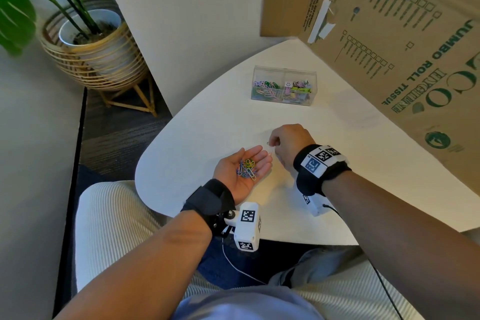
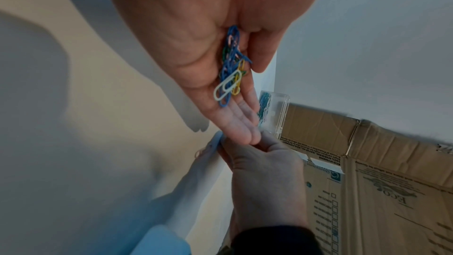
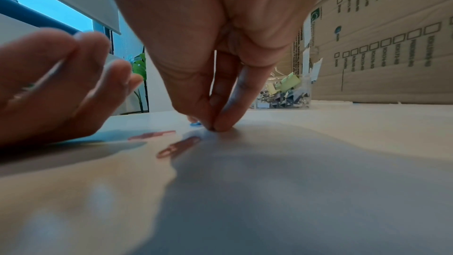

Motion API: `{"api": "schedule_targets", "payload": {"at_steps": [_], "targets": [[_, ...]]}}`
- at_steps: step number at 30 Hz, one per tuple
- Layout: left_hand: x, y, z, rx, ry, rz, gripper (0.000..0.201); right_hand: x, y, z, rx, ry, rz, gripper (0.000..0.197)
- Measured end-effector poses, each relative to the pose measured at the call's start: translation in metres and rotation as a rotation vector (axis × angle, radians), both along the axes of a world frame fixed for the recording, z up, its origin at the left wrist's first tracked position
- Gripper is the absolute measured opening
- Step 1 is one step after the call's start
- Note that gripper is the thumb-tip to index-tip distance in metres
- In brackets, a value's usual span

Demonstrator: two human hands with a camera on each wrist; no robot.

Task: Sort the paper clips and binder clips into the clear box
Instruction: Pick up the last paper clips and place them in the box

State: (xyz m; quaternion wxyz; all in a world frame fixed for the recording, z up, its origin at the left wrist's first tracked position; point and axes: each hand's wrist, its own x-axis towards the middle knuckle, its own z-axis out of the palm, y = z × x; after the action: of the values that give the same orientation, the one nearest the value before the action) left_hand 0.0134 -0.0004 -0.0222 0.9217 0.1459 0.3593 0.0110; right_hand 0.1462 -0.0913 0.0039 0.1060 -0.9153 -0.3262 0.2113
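Note:
My left hand (image 1: pixel 255 161) lies palm up on the white table (image 1: pixel 197 138), fingers straight, carrying a heap of coloured paper clips (image 1: pixel 246 168) (image 2: pixel 229 77). Just to its right, my right hand (image 1: pixel 274 144) points down, and its thumb and forefinger (image 3: pixel 215 126) pinch together at the table top on a small blue paper clip (image 3: pixel 195 123). Two pink paper clips (image 3: pixel 152 135) (image 3: pixel 177 146) lie loose beside the fingertips. The clear box (image 1: pixel 284 71) stands further back, with paper clips in its left compartment and binder clips (image 3: pixel 286 84) in its right one.
A large cardboard box (image 1: pixel 405 41) walls off the table's right and back sides. On the floor to the left, a potted plant in a wicker stand (image 1: pixel 96 54) sits against the wall. The table's rounded front edge (image 1: pixel 145 189) is close to my lap.

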Motion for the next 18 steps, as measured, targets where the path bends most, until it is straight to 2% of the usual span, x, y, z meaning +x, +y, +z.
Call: {"api": "schedule_targets", "payload": {"at_steps": [5, 8, 12, 18], "targets": [[0.0, 0.002, 0.0, 0.0, -0.01, -0.012, 0.04, 0.005, -0.008, -0.004, 0.076, 0.0, -0.084, 0.023], [0.002, 0.002, -0.001, -0.008, -0.013, -0.011, 0.04, 0.004, -0.009, -0.001, -0.049, -0.04, -0.048, 0.041], [0.002, 0.002, -0.001, -0.015, -0.007, -0.007, 0.04, 0.003, 0.003, 0.001, -0.115, -0.039, 0.026, 0.01], [0.001, 0.004, -0.001, -0.003, 0.002, -0.008, 0.039, -0.005, 0.015, 0.008, -0.226, -0.143, 0.116, 0.008]]}}
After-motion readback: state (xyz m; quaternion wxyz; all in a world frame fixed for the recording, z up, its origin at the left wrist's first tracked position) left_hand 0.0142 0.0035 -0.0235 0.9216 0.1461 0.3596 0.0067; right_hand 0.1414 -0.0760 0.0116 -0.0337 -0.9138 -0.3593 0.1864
